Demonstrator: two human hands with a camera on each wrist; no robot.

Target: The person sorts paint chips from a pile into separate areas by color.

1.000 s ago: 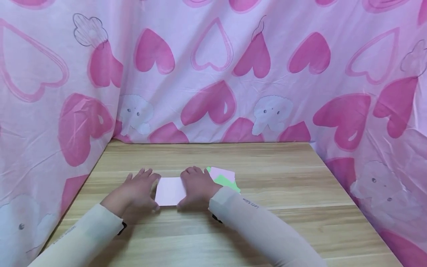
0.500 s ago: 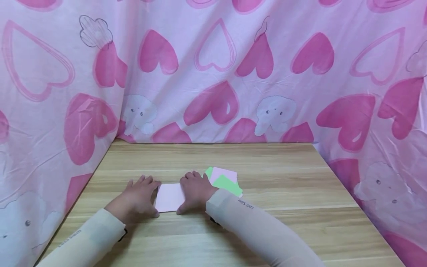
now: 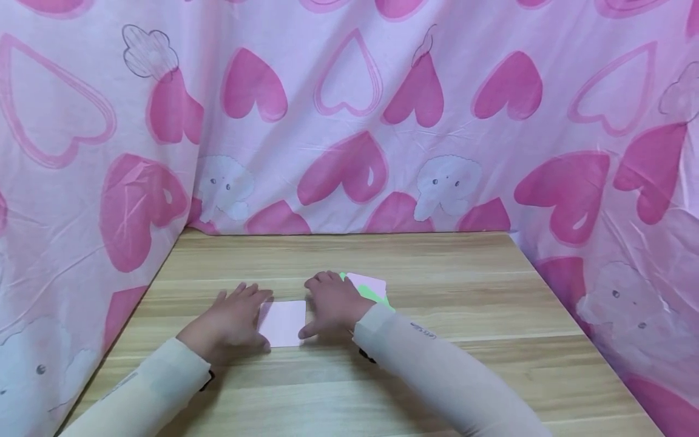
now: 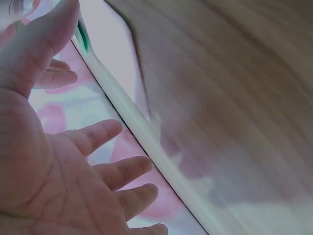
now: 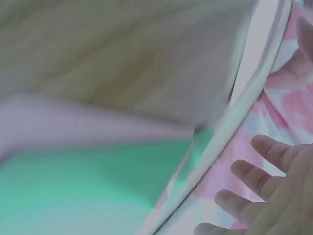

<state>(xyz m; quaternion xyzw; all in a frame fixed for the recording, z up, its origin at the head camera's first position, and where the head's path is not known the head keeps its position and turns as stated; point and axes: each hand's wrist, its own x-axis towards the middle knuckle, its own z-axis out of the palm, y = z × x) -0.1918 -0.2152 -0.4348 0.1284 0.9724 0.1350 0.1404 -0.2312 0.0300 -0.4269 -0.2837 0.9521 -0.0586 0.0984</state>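
A pale pink square of paper [image 3: 283, 325] lies flat on the wooden table between the two hands. My left hand [image 3: 229, 320] is at its left side, the thumb at the lower left corner and the other fingers spread. On the other side my right hand [image 3: 335, 303] is spread beside the square, its thumb tip close to the right edge. Both wrist views show extended, separated fingers on the left hand [image 4: 58, 176] and right hand [image 5: 274, 191], with nothing gripped. Partly behind the right hand lie a green sheet [image 3: 377, 295] and another pink sheet [image 3: 370, 283].
The wooden table [image 3: 448, 340] reaches back to a pink heart-patterned curtain [image 3: 349, 91], which also closes off the left and right sides. In the right wrist view the green sheet [image 5: 88, 181] looks large and blurred.
The pink square first came nearer to me between both hands. Since then my right hand has moved right and slightly away from me, leaving a gap beside the square.
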